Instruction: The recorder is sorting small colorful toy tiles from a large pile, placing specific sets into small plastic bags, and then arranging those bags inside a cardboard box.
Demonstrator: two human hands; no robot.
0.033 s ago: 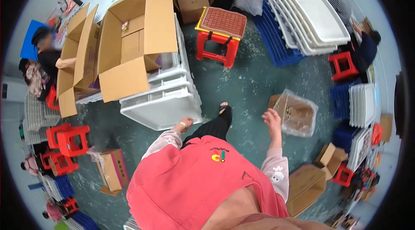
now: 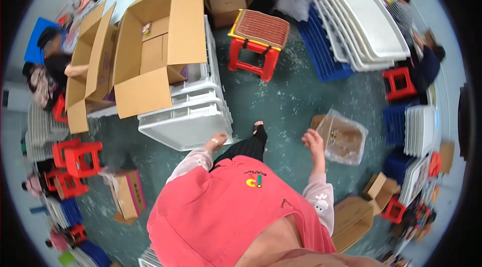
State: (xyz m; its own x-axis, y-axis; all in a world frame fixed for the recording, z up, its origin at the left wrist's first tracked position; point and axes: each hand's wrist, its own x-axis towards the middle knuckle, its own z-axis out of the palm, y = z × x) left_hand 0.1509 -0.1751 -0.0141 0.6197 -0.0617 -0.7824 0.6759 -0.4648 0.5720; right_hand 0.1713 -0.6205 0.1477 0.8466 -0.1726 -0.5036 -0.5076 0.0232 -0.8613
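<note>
My left hand [image 2: 216,140] hangs at the near right corner of a stack of white plastic trays [image 2: 183,129]. Its fingers are partly hidden, and I cannot see whether it touches the tray edge. Out to the right, my right hand [image 2: 314,141] is held in the air with loosely bent fingers apart and nothing in it. Beyond it on the floor stands a cardboard box [image 2: 346,139] lined with clear plastic, with a few small items inside. A large open carton [image 2: 143,58] rests on the tray stack, holding one small colourful packet [image 2: 146,28].
A red stool [image 2: 258,41] with a woven seat pad stands ahead. White trays [image 2: 369,21] are piled on blue crates [image 2: 321,41] at far right. Red stools [image 2: 83,159] and a carton [image 2: 128,194] stand left; an open carton [image 2: 354,222] lies behind right. Several people sit around the room.
The view has shifted slightly. My hands keep nearly the same pose, and nothing has been picked up or put down.
</note>
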